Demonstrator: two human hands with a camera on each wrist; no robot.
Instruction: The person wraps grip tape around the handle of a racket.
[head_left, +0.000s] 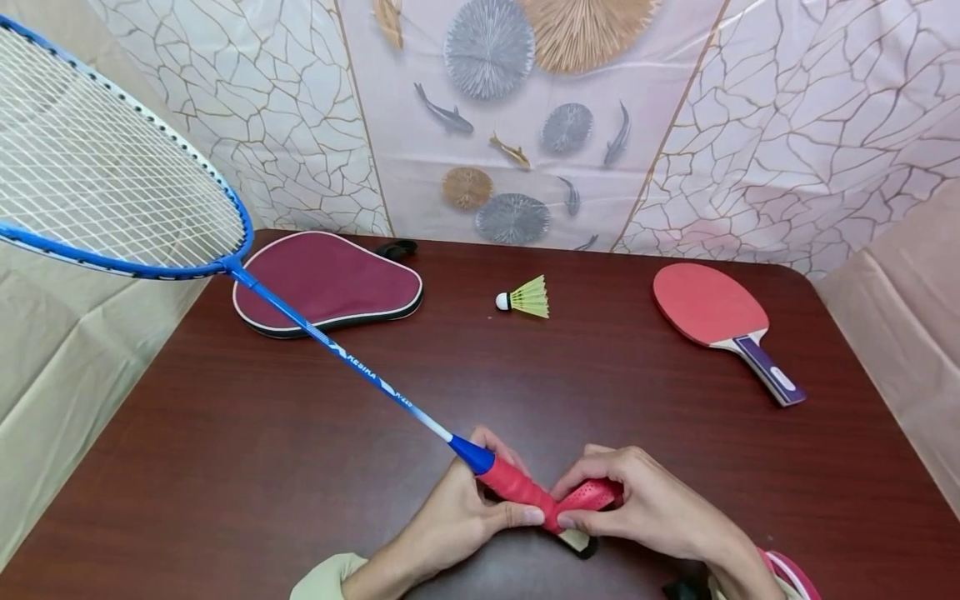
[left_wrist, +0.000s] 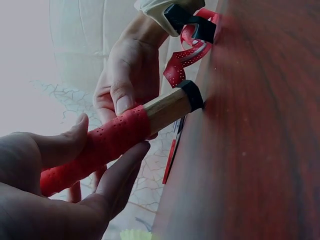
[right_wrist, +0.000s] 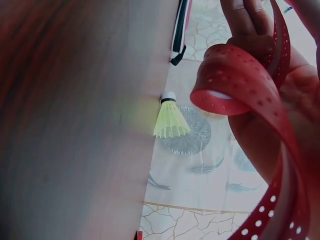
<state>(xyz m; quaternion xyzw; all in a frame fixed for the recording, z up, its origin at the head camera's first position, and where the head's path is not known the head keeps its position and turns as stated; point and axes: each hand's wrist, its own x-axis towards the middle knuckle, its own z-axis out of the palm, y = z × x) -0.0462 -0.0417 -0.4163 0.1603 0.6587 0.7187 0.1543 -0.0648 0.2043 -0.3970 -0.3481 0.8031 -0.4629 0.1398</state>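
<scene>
Blue-framed, white-strung badminton racket point(head_left: 360, 367) is being gripped at its red-wrapped handle by the left hand point(head_left: 450, 521), thumb and fingers closed around it. Red perforated grip tape point(head_left: 594, 496) is being pinched between thumb and fingers of the right hand point(head_left: 663, 504), just beside the left thumb. Bare, faceted wooden handle end point(left_wrist: 169, 112) with black butt cap point(left_wrist: 192, 95) is being exposed clearly in left wrist view, partly covered in head view. Tape's curled loop is being shown close-up in right wrist view. Racket's long axis is being held diagonally: strung head forward-left of both hands, butt back-right, beneath right thumb.
</scene>
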